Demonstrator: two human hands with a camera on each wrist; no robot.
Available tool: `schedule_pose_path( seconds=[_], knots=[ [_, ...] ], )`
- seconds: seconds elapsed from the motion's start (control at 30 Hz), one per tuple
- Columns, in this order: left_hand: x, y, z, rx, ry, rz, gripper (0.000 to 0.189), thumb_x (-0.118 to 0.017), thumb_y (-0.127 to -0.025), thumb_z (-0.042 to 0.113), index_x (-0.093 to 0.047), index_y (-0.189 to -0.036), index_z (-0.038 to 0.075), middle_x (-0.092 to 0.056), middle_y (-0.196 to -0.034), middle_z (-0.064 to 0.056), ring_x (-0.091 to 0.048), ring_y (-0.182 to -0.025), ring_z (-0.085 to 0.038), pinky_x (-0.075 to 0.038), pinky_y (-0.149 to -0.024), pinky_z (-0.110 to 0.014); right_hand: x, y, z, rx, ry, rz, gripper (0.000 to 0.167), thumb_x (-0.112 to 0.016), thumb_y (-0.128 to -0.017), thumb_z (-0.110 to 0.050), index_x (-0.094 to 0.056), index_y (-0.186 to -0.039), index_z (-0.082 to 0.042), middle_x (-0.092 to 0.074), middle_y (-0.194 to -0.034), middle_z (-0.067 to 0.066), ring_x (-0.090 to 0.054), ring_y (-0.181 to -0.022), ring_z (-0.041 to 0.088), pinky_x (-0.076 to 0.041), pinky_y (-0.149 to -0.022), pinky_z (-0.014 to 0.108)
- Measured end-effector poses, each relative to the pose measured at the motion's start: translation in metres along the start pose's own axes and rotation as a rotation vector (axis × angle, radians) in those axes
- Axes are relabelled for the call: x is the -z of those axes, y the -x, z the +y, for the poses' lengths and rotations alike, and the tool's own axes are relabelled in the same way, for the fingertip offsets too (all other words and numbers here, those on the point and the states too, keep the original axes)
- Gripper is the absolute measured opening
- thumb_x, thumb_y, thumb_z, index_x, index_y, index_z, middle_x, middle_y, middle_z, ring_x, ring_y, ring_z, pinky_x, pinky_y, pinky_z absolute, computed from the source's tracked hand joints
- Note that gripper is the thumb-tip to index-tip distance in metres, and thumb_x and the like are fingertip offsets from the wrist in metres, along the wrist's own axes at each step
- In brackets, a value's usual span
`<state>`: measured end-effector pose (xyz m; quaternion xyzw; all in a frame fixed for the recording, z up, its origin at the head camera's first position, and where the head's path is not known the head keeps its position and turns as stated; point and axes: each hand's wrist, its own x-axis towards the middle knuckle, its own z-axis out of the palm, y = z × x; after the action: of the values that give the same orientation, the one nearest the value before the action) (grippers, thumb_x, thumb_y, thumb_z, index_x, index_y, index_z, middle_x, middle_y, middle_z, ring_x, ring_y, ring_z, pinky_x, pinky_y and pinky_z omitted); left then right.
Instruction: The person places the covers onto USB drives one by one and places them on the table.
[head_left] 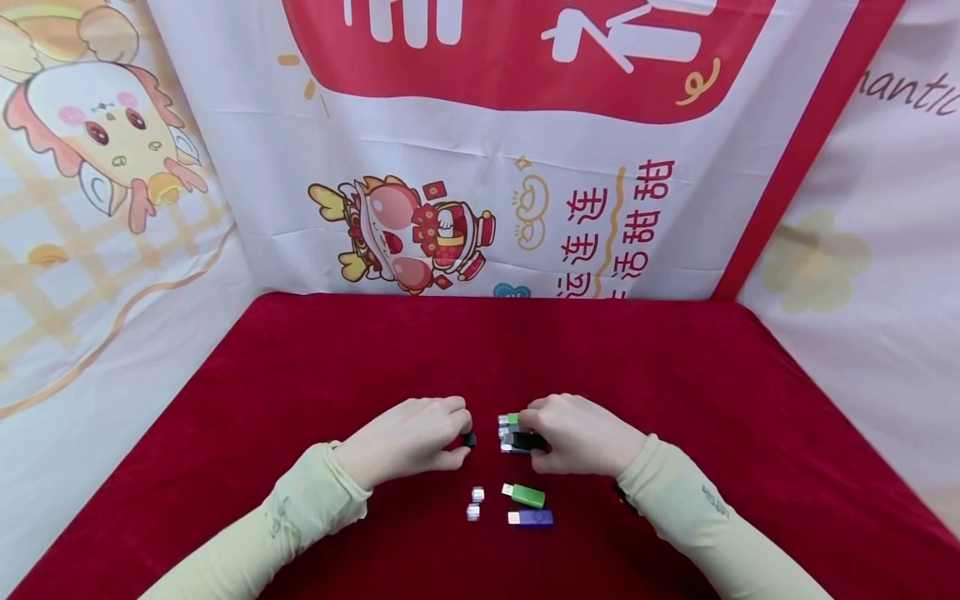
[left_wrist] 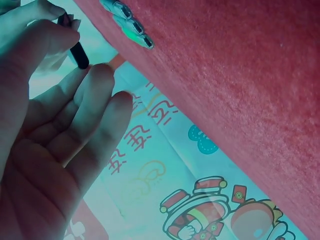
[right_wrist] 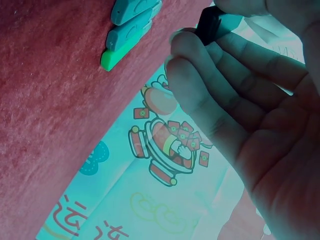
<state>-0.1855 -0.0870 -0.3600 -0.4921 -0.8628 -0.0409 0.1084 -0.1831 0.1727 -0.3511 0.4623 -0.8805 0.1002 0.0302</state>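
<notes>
Nearest on the red worktop (head_left: 420, 542) lie a purple USB stick (head_left: 534, 518) and a green stick (head_left: 527, 497), two clear caps (head_left: 473, 512) beside them. Beyond, the left hand (head_left: 420, 435) pinches a small black piece (head_left: 470, 439), the right hand (head_left: 581, 433) a black stick (head_left: 523, 441) — near a row of sticks (head_left: 504, 433) it partly covers; the right-wrist view bares three.
</notes>
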Motion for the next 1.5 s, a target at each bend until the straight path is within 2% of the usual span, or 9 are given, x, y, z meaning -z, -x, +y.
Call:
schedule_pose_path(
  seconds=[0.23,0.53,0.93,1.23,1.5],
  knots=[
    [-0.001,-0.002,0.004,-0.015,-0.035,0.051,0.016,-0.075,-0.085,0.024,-0.065,-0.085,0.011,-0.049,-0.077,0.004,-0.045,-0.06,-0.006,-0.044,-0.058,-0.018,-0.001,-0.001,-0.003,0.045,0.016,0.024,0.017,-0.075,-0.075,-0.008,-0.059,-0.077,-0.015,-0.049,-0.068,-0.01,-0.045,-0.057,0.003,-0.041,-0.052,0.018],
    [-0.003,-0.003,0.009,-0.047,-0.061,0.09,0.014,-0.073,-0.086,0.023,-0.065,-0.083,0.012,-0.051,-0.078,0.004,-0.045,-0.061,-0.006,-0.045,-0.058,-0.017,-0.004,-0.001,-0.007,0.072,0.028,0.066,0.016,-0.073,-0.075,-0.009,-0.059,-0.078,-0.015,-0.047,-0.068,-0.011,-0.043,-0.057,0.003,-0.039,-0.051,0.016],
    [-0.006,-0.004,0.014,-0.07,-0.044,0.094,0.014,-0.072,-0.086,0.023,-0.064,-0.084,0.012,-0.05,-0.078,0.005,-0.042,-0.061,-0.005,-0.041,-0.057,-0.015,-0.008,-0.005,-0.009,0.054,-0.011,0.018,0.008,-0.07,-0.076,-0.011,-0.063,-0.079,-0.014,-0.049,-0.069,-0.01,-0.044,-0.057,0.005,-0.039,-0.052,0.016],
    [-0.007,-0.004,0.015,-0.085,-0.063,0.109,0.013,-0.071,-0.086,0.022,-0.063,-0.082,0.013,-0.049,-0.077,0.005,-0.042,-0.06,-0.005,-0.041,-0.057,-0.015,-0.011,-0.004,-0.011,0.09,0.04,0.057,0.018,-0.074,-0.074,-0.01,-0.057,-0.074,-0.016,-0.045,-0.067,-0.012,-0.041,-0.056,0.005,-0.037,-0.051,0.017],
    [-0.007,-0.005,0.016,-0.089,-0.075,0.105,0.014,-0.071,-0.086,0.021,-0.062,-0.081,0.013,-0.049,-0.077,0.004,-0.042,-0.061,-0.005,-0.042,-0.057,-0.016,-0.01,-0.005,-0.011,0.09,0.037,0.05,0.013,-0.073,-0.076,-0.009,-0.062,-0.078,-0.015,-0.048,-0.069,-0.01,-0.043,-0.057,0.006,-0.039,-0.052,0.019]
  ],
)
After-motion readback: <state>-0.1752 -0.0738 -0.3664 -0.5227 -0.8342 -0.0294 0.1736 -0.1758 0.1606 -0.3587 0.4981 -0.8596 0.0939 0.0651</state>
